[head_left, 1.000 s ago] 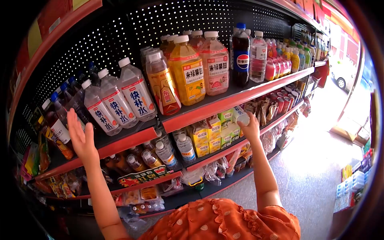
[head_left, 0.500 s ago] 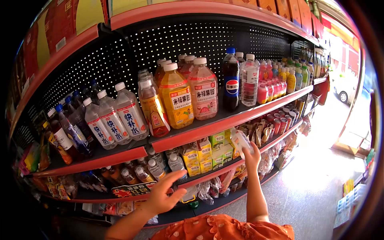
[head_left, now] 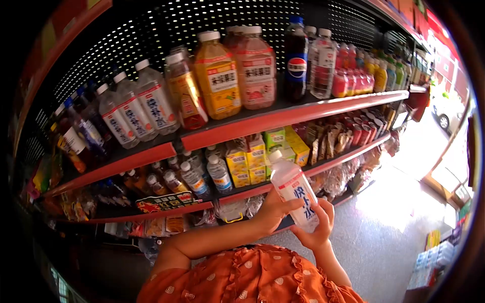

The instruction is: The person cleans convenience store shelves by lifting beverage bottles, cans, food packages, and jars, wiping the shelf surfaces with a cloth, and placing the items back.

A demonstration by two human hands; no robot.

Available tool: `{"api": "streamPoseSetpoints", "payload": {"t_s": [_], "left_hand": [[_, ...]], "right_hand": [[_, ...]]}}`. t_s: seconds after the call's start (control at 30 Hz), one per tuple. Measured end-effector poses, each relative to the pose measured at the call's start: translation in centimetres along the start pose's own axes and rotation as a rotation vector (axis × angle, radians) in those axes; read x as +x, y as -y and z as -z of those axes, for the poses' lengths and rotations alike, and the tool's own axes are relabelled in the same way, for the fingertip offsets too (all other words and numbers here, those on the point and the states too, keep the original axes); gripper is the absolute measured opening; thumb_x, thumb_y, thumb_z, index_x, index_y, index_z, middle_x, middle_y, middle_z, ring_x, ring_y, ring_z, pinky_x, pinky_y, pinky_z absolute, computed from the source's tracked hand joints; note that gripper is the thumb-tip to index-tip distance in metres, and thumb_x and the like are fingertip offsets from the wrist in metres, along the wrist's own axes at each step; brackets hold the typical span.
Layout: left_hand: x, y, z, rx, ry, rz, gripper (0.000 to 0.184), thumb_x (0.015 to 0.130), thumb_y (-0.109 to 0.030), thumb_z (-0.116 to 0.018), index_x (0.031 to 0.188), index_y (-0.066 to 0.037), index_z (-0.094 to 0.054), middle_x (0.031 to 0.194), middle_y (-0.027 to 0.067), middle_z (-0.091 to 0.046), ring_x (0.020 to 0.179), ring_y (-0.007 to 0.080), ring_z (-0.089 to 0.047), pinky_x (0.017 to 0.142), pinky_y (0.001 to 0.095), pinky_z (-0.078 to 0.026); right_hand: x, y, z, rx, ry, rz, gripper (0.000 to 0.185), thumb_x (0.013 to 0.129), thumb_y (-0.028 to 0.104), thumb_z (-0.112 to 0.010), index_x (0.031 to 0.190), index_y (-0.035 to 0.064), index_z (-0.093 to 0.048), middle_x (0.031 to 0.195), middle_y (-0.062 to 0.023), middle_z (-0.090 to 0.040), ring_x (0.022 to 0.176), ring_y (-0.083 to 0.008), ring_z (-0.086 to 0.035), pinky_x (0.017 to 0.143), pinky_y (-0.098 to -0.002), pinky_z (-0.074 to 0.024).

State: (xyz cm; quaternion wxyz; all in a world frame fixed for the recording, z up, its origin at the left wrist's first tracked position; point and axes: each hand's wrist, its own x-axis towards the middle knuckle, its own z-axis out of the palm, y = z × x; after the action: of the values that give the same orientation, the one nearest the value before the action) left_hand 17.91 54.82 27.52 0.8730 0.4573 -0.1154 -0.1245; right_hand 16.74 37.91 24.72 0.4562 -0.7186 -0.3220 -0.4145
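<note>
A clear bottle with a white cap and a white label [head_left: 292, 183] is held between both hands in front of the shelves, tilted with its cap up and to the left. My left hand [head_left: 273, 212] is closed around its left side, the thumb lying across the label. Against the bottle's lower right side, my right hand [head_left: 320, 225] is curled, its thumb near the base. Similar bottles [head_left: 155, 101] stand in a row on the upper shelf to the left.
The red-edged upper shelf [head_left: 303, 112] carries juice bottles [head_left: 218, 76], a cola bottle [head_left: 296, 60] and small colourful bottles. Drink cartons [head_left: 245, 164], water bottles [head_left: 218, 173] and cans fill the lower shelf. Grey floor [head_left: 376, 222] and a bright doorway lie to the right.
My left hand has moved right and taken hold of the bottle, which my right hand held alone before. The bottle has come closer, its label now facing me. The view has tilted down.
</note>
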Motion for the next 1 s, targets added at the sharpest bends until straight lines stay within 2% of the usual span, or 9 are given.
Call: {"api": "streamPoseSetpoints", "payload": {"t_s": [0.2,0.37,0.47,0.67,0.73,0.77,0.8,0.83,1.0], "left_hand": [[-3.7,-3.7,1.0,0.465,0.067,-0.206,0.081,0.071,-0.010,-0.075,0.140,-0.003,-0.033,0.126,0.0103,-0.054,0.119,0.0230,-0.053,0.102,0.0381,-0.042],[-8.4,-9.5,0.1,0.901,0.069,-0.137,0.088,0.066,-0.010,-0.074,0.142,-0.001,-0.031,0.127,0.0168,-0.054,0.118,0.0266,-0.055,0.100,0.0385,-0.043],[-11.5,-13.8,0.0,1.045,-0.031,-0.184,0.088,0.066,-0.011,-0.076,0.142,-0.003,-0.031,0.126,0.0162,-0.054,0.116,0.0286,-0.056,0.099,0.0391,-0.044],[-14.2,-24.3,2.5,1.485,-0.191,-1.263,0.079,0.069,-0.013,-0.076,0.139,-0.003,-0.041,0.138,0.0191,-0.046,0.130,0.0338,-0.044,0.109,0.0417,-0.033],[-16.0,-28.2,2.6,1.447,-0.409,-1.371,0.078,0.073,-0.016,-0.079,0.140,-0.003,-0.040,0.140,0.0187,-0.045,0.130,0.0340,-0.044,0.110,0.0417,-0.033],[-16.6,-29.3,3.7,1.422,-0.449,-1.371,0.077,0.075,-0.016,-0.079,0.140,-0.003,-0.040,0.140,0.0185,-0.045,0.130,0.0327,-0.044,0.109,0.0410,-0.034],[-17.3,-30.2,4.9,1.398,-0.489,-1.372,0.076,0.077,-0.017,-0.079,0.140,-0.003,-0.040,0.140,0.0183,-0.045,0.130,0.0315,-0.044,0.109,0.0402,-0.034],[-18.3,-30.2,6.0,1.365,-0.532,-1.286,0.072,0.079,-0.013,-0.076,0.140,-0.003,-0.040,0.140,0.0176,-0.045,0.129,0.0289,-0.046,0.107,0.0385,-0.036],[-22.5,-27.2,12.0,1.325,-0.552,-0.996,0.060,0.080,-0.002,-0.071,0.135,0.000,-0.046,0.136,0.0151,-0.051,0.123,0.0252,-0.054,0.104,0.0384,-0.041]], "right_hand": [[6.1,0.9,1.0,0.347,0.153,-0.177,0.091,0.078,0.072,-0.063,0.127,-0.0044,-0.056,0.071,-0.0026,-0.058,0.058,-0.0120,-0.052,0.051,-0.0232,-0.0385],[15.5,7.8,-1.3,0.329,0.529,0.026,0.053,0.065,0.035,-0.086,0.098,-0.0016,-0.068,0.079,-0.0116,-0.067,0.064,-0.0183,-0.065,0.052,-0.0276,-0.0480],[19.2,11.8,-2.3,0.278,0.692,0.142,0.043,0.063,0.029,-0.087,0.090,0.0012,-0.067,0.076,-0.0115,-0.066,0.061,-0.0215,-0.064,0.050,-0.0291,-0.0472],[24.4,21.2,-5.6,0.118,0.202,0.796,0.048,0.065,0.036,-0.088,0.095,0.0085,-0.063,0.071,-0.0048,-0.061,0.053,-0.0235,-0.053,0.049,-0.0325,-0.0439],[26.5,22.9,-7.4,0.026,0.016,0.892,0.051,0.065,0.038,-0.088,0.098,0.0083,-0.063,0.080,-0.0059,-0.064,0.064,-0.0263,-0.057,0.058,-0.0359,-0.0488],[27.6,23.4,-8.5,0.005,-0.027,0.900,0.051,0.066,0.029,-0.085,0.101,0.0013,-0.062,0.089,-0.0123,-0.062,0.079,-0.0288,-0.059,0.074,-0.0404,-0.0491],[29.5,24.0,-10.3,0.061,-0.115,0.978,0.047,0.066,0.019,-0.085,0.103,0.0008,-0.062,0.090,-0.0132,-0.063,0.077,-0.0279,-0.060,0.071,-0.0389,-0.0497],[31.3,25.2,-12.2,0.106,-0.212,1.017,0.044,0.068,0.023,-0.087,0.100,0.0030,-0.064,0.081,-0.0094,-0.065,0.064,-0.0257,-0.060,0.055,-0.0333,-0.0496],[37.3,26.3,-21.0,0.019,-0.214,1.089,0.035,0.079,0.027,-0.076,0.102,0.0067,-0.060,0.084,-0.0095,-0.062,0.074,-0.0296,-0.061,0.061,-0.0371,-0.0502]]}}
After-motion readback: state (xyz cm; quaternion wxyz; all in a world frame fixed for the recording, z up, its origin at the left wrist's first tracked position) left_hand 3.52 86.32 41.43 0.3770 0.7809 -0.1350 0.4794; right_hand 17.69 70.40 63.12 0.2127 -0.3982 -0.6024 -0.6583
